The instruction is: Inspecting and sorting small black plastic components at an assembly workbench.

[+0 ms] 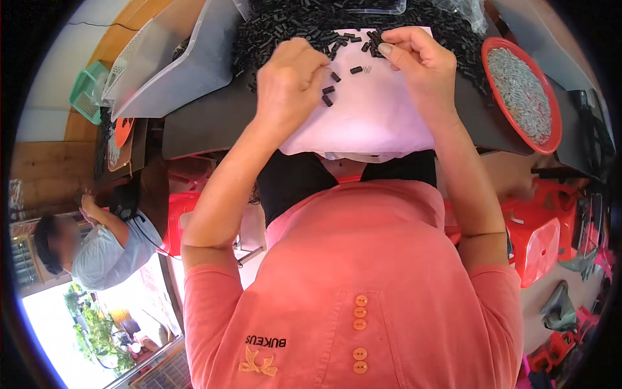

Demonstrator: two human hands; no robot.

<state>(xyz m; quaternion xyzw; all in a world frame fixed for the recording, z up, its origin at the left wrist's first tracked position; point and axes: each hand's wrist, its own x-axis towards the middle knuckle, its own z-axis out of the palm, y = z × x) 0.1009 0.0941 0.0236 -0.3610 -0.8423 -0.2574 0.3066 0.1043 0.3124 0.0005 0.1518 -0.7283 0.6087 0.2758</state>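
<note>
My left hand is closed with its fingers curled down at the edge of a heap of small black cylindrical pieces; whatever it grips is hidden. Thumb and forefinger of my right hand pinch at a small black cylindrical piece among a little cluster. Under both hands spreads a white cloth, running down to my lap. Several loose black pieces lie on it beside my left hand. Between the hands, a few thin metal bits rest near another black piece.
A red round tray full of small shiny metal pieces stands at the right of the dark table. A translucent bin tilts at the left, near a green basket. Another person sits left; red stools stand right.
</note>
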